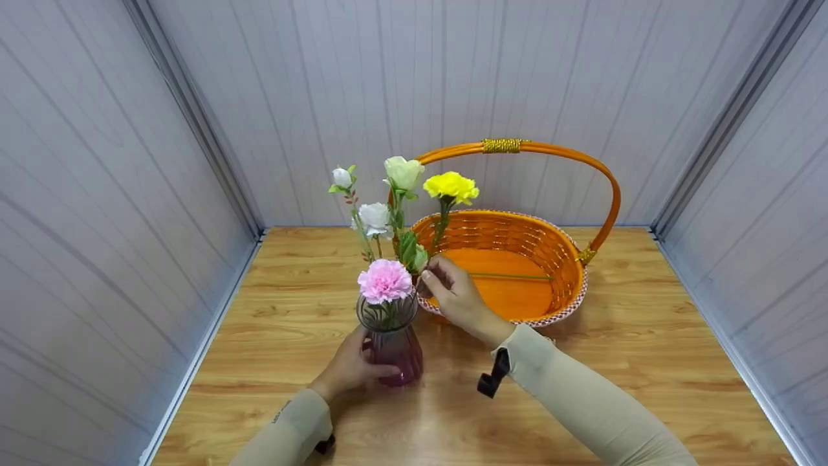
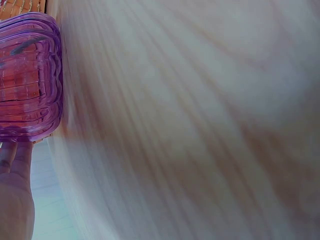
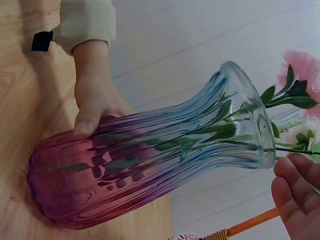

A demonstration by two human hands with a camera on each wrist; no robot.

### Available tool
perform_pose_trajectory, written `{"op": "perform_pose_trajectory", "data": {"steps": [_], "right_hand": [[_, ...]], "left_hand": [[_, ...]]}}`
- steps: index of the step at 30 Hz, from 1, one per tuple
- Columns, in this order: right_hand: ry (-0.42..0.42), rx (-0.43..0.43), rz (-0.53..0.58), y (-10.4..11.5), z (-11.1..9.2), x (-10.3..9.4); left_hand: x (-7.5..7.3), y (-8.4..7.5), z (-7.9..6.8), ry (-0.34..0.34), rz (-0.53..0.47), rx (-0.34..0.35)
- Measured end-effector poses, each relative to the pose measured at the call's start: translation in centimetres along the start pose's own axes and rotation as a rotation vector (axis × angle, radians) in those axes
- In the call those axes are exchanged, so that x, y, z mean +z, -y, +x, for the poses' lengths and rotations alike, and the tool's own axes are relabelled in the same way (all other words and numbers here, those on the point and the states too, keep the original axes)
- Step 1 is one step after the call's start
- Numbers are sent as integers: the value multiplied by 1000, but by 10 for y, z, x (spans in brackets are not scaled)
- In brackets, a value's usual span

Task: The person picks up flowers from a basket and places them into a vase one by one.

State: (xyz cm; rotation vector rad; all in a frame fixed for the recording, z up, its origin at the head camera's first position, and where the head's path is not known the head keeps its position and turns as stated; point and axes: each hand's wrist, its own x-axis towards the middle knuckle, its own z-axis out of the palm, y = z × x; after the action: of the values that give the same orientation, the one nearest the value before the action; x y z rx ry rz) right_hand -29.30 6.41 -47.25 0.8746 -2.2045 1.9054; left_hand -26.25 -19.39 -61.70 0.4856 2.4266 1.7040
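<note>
My left hand (image 1: 349,369) grips the lower body of a ribbed glass vase (image 1: 396,356), pink at its base and clear at the rim, which stands on the table. In the vase are a pink carnation (image 1: 385,281), white roses (image 1: 374,219) and a pale green rose (image 1: 403,173). Beside the rim, my right hand (image 1: 459,298) pinches the stem of a yellow carnation (image 1: 451,188). The right wrist view shows its fingers (image 3: 295,185) next to the glass lip, and leafy stems inside the vase. Only the vase's base (image 2: 30,80) appears in the left wrist view.
Behind and right of the vase stands an orange woven basket (image 1: 579,291) with a tall arched handle (image 1: 608,181). A thin green stem (image 1: 511,276) lies across its bottom. Pale panel walls (image 1: 310,97) enclose the wooden table (image 1: 278,323) at the back and sides.
</note>
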Motion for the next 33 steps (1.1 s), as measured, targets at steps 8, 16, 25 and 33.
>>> {"op": "perform_pose_trajectory", "data": {"steps": [8, 16, 25, 33], "right_hand": [[76, -210, -228, -11, 4, 3], [208, -139, -306, -9, 7, 4], [282, -72, -372, -3, 11, 4], [228, -15, -345, -2, 12, 8]], "left_hand": [[1, 0, 1, 8, -11, 23], [2, 0, 0, 6, -4, 23], [0, 2, 0, 12, -14, 33], [0, 4, 0, 18, -10, 62]]}}
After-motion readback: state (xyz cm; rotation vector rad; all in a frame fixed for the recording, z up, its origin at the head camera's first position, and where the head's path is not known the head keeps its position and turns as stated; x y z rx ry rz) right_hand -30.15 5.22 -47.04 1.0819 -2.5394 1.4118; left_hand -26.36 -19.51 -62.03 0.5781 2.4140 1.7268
